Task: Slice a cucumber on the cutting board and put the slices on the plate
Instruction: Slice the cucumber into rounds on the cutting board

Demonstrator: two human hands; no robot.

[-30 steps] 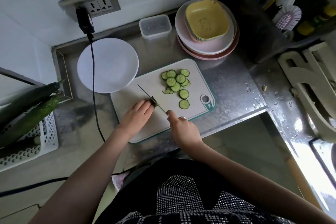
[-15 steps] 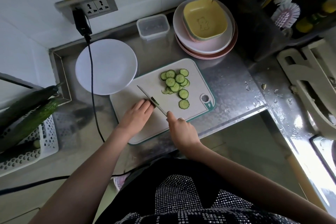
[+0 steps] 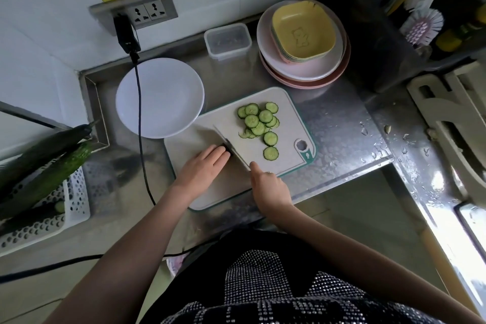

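The left hand (image 3: 203, 166) pins a cucumber stub (image 3: 227, 149), mostly hidden, on the cutting board (image 3: 285, 163). The right hand (image 3: 268, 185) has its fingers closed on the knife (image 3: 231, 145); cucumber slices (image 3: 259, 123) lie beyond.

A pale rectangular plastic cutting board (image 3: 284, 155) with a green rim is lying on the steel counter, and the left hand (image 3: 202, 168) is pressing down near its middle on a short dark-green cucumber stub (image 3: 228, 149) that is mostly hidden under the fingers. The right hand (image 3: 268, 185) is gripping a thin-bladed knife (image 3: 231, 146) at the board's near edge, its blade touching the stub. Round green cucumber slices (image 3: 259, 123) are lying heaped on the board's far right part, while a round white plate (image 3: 160, 97) is sitting bare just beyond the board's far left corner.
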